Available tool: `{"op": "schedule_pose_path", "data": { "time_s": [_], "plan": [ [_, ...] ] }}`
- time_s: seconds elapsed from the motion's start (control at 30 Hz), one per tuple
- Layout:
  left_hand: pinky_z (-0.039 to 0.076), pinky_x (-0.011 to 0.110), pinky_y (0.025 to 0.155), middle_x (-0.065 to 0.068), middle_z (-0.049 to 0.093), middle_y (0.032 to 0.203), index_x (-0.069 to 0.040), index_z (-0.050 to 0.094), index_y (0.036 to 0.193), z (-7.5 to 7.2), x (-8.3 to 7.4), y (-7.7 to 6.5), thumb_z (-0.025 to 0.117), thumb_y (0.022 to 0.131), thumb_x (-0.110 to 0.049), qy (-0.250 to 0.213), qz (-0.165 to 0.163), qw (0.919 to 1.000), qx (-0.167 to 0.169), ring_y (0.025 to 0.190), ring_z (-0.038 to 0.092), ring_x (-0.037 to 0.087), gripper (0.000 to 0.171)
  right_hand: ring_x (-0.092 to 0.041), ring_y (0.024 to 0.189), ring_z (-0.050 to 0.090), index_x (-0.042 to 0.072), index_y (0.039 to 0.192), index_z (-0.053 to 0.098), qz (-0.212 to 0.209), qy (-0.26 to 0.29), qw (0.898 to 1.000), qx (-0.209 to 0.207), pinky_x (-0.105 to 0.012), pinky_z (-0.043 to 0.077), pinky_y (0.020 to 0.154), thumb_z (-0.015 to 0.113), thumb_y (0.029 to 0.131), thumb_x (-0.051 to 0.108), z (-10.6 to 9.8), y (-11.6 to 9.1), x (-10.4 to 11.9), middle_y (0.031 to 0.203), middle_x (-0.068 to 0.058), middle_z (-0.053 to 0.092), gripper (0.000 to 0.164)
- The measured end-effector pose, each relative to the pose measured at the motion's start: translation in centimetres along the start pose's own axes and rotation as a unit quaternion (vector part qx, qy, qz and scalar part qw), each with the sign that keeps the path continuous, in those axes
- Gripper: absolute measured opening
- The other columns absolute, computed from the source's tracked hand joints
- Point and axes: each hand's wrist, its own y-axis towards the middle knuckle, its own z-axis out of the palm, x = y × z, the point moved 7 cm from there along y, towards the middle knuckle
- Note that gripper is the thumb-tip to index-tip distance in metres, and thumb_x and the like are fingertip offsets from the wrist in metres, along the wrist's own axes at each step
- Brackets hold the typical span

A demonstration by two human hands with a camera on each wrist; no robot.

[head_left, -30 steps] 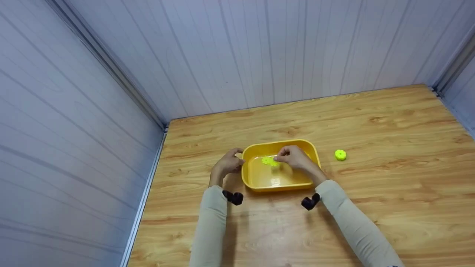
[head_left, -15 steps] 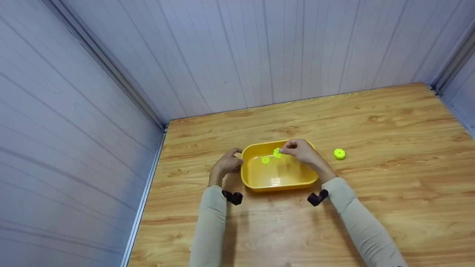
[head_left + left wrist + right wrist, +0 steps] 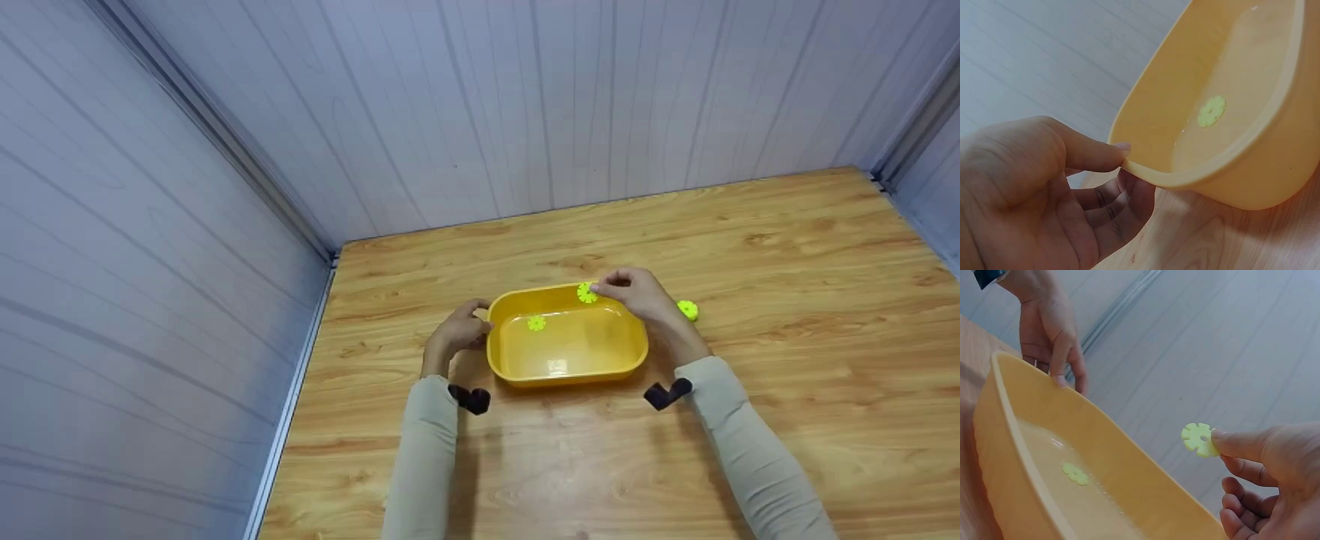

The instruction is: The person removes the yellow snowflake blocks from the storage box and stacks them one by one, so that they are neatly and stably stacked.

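A yellow plastic basin stands on the wooden table. My left hand pinches its left rim, thumb on top and fingers curled beneath, as the left wrist view shows. Between thumb and forefinger, my right hand pinches a neon-yellow notched disc, flower-shaped with a small hole in its middle. In the head view this disc overlaps the basin's back right rim. A second notched disc of the same kind lies flat on the basin floor, toward the left.
To the right of the basin, a small stack of notched discs sits on the wooden table, partly hidden by my right wrist. Pale panelled walls rise behind the table and along its left side.
My right hand has lifted the pinched disc from low in the basin, moving back and right to the rim. The other disc stays on the floor; my left hand keeps its place.
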Motion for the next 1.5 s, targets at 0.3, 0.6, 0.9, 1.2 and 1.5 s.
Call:
{"op": "schedule_pose_path", "data": {
  "time_s": [0.3,0.6,0.9,1.2,1.5],
  "plan": [
    [0.051,0.042,0.084,0.004,0.052,0.081,-0.013,0.049,0.132,0.2,-0.3,-0.3,0.052,0.094,-0.007,0.003,0.0,1.0,0.003,0.072,0.052,0.017,0.039,-0.028,0.103,0.052,0.003,0.111,0.062,0.002,-0.023,1.0,-0.02,-0.038,0.044,0.09,0.06,0.09,0.044,-3.3,-0.9,-0.5,0.11,-0.011,0.059,0.046],
    [0.049,0.042,0.085,0.002,0.051,0.078,-0.014,0.049,0.132,0.2,0.1,0.0,0.052,0.093,-0.007,0.003,-0.005,1.0,-0.001,0.071,0.05,0.016,0.039,-0.024,0.1,0.051,0.003,0.11,0.063,0.007,-0.054,0.997,-0.049,-0.036,0.045,0.086,0.057,0.091,0.049,-6.4,-1.9,-2.7,0.11,-0.009,0.06,0.05],
    [0.05,0.045,0.089,0.008,0.053,0.088,-0.013,0.049,0.133,0.2,0.1,0.1,0.052,0.093,-0.007,0.0,0.003,1.0,0.0,0.075,0.053,0.018,0.04,-0.028,0.106,0.05,0.0,0.116,0.058,0.052,-0.049,0.995,-0.064,-0.037,0.044,0.088,0.057,0.088,0.054,-8.8,-2.9,-5.6,0.114,-0.01,0.058,0.061],
    [0.049,0.047,0.091,0.012,0.056,0.095,-0.013,0.049,0.133,0.2,0.1,0.1,0.053,0.093,-0.008,0.004,0.01,0.9999,-0.004,0.078,0.056,0.019,0.04,-0.018,0.1,0.05,0.0,0.114,0.058,0.072,-0.048,0.993,-0.078,-0.03,0.045,0.083,0.057,0.09,0.051,-10.6,-3.8,-8.2,0.105,0.0,0.058,0.056],
    [0.051,0.043,0.088,0.011,0.056,0.097,-0.012,0.049,0.133,0.1,-0.1,0.0,0.053,0.093,-0.008,0.011,0.008,0.9999,-0.003,0.078,0.053,0.017,0.041,-0.013,0.075,0.044,-0.001,0.111,0.058,0.09,-0.07,0.991,-0.075,-0.026,0.041,0.064,0.057,0.092,0.046,-11.5,-4.2,-10.0,0.094,-0.001,0.054,0.05]
  ]
}}
